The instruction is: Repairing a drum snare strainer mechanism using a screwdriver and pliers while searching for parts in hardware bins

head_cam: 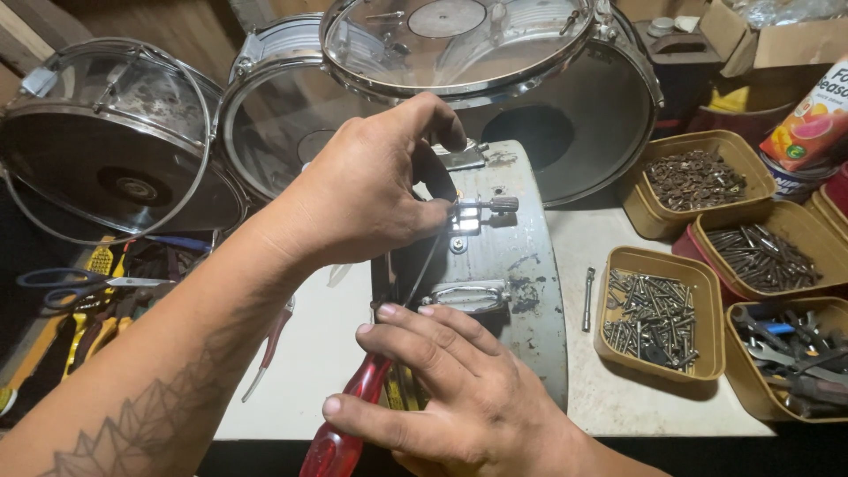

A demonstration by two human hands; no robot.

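Trouble spot: our left hand [371, 190] pinches the tension rod [486, 206] on the grey drum shell [521, 291], right hand [459, 389] clamps the red-handled screwdriver [349, 420]. If it slips, we'd probably scratch the shell or jab fingers.

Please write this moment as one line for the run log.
left hand: pinching tension rod on grey drum shell | right hand: holding red-handled screwdriver | trays of screws to the right

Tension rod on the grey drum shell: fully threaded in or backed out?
Backed out. The tension rod juts sideways from the lug on the grey drum shell, shank exposed, pinched by the left hand.
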